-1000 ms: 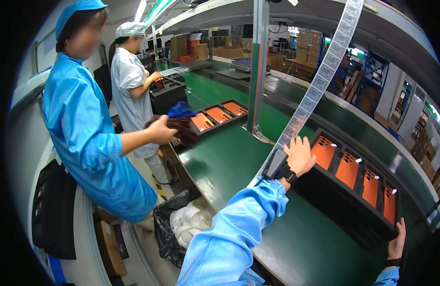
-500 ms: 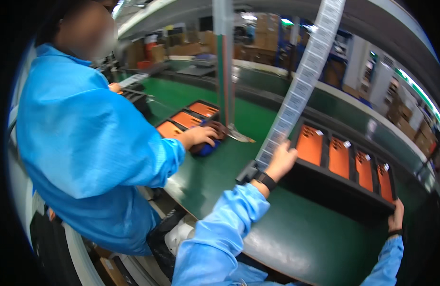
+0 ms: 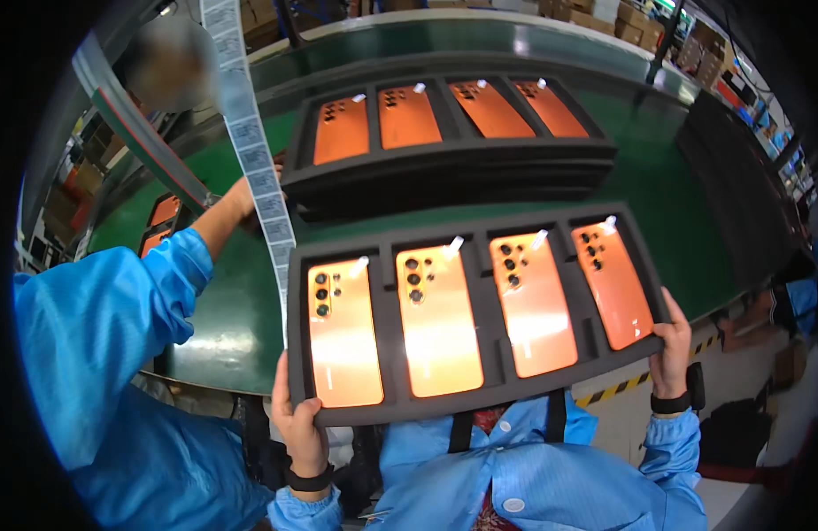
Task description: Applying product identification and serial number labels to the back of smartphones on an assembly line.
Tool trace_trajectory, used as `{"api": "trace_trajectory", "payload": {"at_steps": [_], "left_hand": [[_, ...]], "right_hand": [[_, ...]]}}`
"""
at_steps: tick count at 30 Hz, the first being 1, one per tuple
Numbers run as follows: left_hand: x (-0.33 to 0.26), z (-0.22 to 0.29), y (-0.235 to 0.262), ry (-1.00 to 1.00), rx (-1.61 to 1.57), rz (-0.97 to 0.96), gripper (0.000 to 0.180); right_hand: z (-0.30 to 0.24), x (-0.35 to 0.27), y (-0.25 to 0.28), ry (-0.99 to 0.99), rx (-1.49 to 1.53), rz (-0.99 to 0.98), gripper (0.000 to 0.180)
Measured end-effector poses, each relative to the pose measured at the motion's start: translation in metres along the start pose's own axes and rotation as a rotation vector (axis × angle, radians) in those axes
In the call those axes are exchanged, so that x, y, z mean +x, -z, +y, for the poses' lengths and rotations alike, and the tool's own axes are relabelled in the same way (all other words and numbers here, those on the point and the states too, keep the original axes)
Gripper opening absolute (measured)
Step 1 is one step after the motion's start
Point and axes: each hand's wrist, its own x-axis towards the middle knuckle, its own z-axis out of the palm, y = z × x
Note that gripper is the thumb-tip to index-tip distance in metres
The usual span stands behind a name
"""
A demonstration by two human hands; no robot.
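A black foam tray [image 3: 499, 388] with several orange phones [image 3: 440, 341] hangs in front of me, over the near edge of the bench. The phones lie back up in separate slots, each with a small white tab near its top edge. My left hand [image 3: 298, 429] grips the tray's near left corner, thumb on the rim. At the right end, my right hand [image 3: 673, 347] is closed on the rim. Behind it on the bench sits a stack of similar black trays [image 3: 462, 181], with more orange phones in the top one.
A strip of printed labels [image 3: 250, 142] hangs down by the tray's left end. A co-worker in blue [image 3: 108, 327] stands at my left, one arm reaching to the stack's left end. Further left lie more orange phones [image 3: 158, 239]. Black trays [image 3: 736, 195] stand at the right.
Both my hands held a tray at the right of the bench; now they hold one raised before me. The view has swung right. The co-worker's hand has moved to the stack behind.
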Motion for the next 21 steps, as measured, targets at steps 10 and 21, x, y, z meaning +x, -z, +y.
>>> {"api": "trace_trajectory", "payload": {"at_steps": [10, 21], "left_hand": [[0.013, -0.035, 0.01, 0.007, 0.356, -0.043, 0.065], [0.014, -0.02, 0.015, -0.112, 0.689, -0.069, 0.054]], "right_hand": [[0.039, -0.004, 0.0, 0.079, -0.323, 0.05, 0.056], [0.04, -0.003, 0.0, 0.262, -0.825, -0.015, 0.052]]}}
